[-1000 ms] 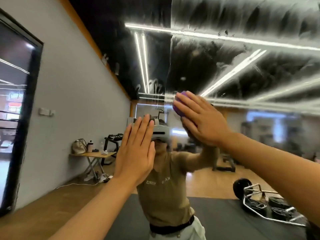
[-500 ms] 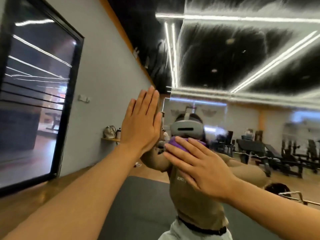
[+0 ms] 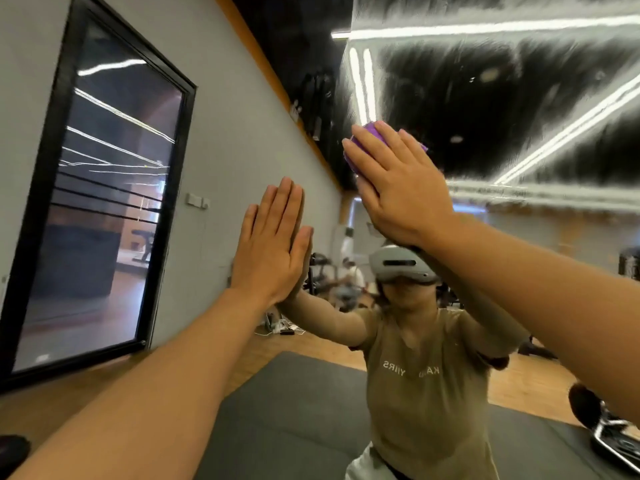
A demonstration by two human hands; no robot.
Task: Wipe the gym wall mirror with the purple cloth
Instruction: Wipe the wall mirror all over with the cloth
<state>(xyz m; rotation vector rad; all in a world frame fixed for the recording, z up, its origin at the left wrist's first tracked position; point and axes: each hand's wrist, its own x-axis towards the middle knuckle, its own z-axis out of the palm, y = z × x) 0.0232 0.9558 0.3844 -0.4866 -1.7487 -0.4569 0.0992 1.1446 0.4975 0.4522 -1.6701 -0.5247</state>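
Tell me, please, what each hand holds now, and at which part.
The right hand presses the purple cloth flat against the mirror with straight fingers over its back. The left hand holds nothing.

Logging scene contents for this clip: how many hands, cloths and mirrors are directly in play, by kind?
Hands: 2, the left hand flat on the glass, the right hand pressing the cloth
Purple cloth: 1
Wall mirror: 1
Total: 4
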